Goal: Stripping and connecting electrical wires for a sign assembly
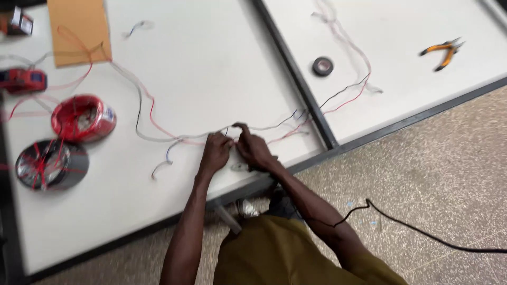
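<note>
Between both hands' fingers [232, 141], the wire bundle [158, 138] trails leftward.

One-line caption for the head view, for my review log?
Both hands, left hand and right hand, pinch thin wires together on a white table, with a red wire spool nearby.

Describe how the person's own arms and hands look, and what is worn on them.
Both forearms are bare, with no sleeves reaching them. The left hand and right hand wear no gloves; no rings or watch can be seen. A thin black cable seems to run from near the right elbow.
</note>
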